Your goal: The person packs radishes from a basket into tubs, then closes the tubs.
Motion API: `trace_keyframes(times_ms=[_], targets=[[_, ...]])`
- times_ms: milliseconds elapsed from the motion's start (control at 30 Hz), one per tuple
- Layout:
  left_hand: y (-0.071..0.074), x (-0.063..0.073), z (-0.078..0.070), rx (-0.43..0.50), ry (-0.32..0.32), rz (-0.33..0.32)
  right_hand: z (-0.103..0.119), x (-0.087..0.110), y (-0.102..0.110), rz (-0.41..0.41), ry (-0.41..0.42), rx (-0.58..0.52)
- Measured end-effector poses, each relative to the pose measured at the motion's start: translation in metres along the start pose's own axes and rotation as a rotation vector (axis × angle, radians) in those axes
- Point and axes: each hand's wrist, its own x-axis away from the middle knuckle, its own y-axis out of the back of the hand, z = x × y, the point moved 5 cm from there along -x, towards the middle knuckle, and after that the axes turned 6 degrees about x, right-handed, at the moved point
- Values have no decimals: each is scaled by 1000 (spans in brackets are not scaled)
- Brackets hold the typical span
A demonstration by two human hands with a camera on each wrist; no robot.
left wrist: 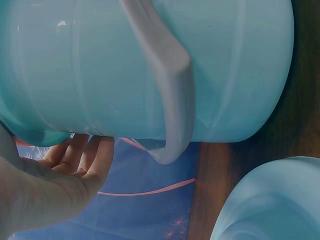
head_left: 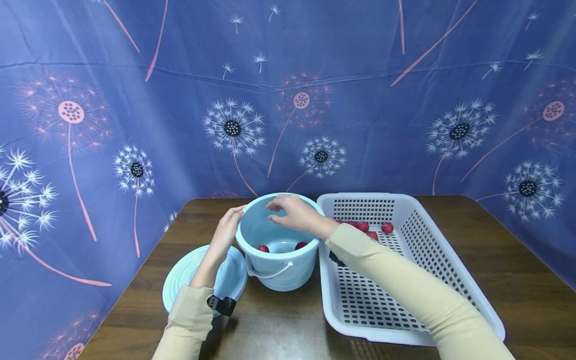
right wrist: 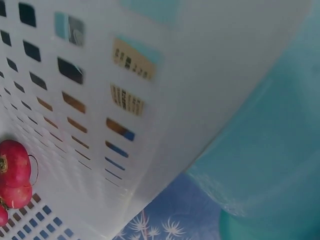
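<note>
A light blue bucket (head_left: 281, 282) stands on the table with its white handle (left wrist: 175, 95) hanging down the front. My left hand (head_left: 222, 237) grips the rim on the left side; its fingers (left wrist: 85, 155) lie along the outer wall in the left wrist view. Over the bucket's mouth hovers my right hand (head_left: 294, 215), fingers loosely bent and nothing visible in them. Red radishes show inside at the bottom, one radish (head_left: 264, 248) at the left and another radish (head_left: 300, 245) at the right. The right wrist view does not show the right hand.
A white perforated basket (head_left: 468, 280) sits right of the bucket, with several radishes (head_left: 387, 228) toward its back. My right forearm (head_left: 396, 265) crosses over it. Left of the bucket lies a light blue round lid (head_left: 180, 282) on the brown table (head_left: 270, 330). Blue patterned cloth (head_left: 373, 125) hangs behind.
</note>
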Motion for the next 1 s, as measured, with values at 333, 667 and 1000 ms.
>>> trace_keyframes(times_ms=[333,667,1000], targets=[[-1,0,-1,3,1,4,-2,0,1,-26,-1,-27],[-3,1,0,-5,2,-5,-6,3,4,-82,0,-77],[0,0,0,0,-12,-14,-17,12,21,-91,-20,-94]])
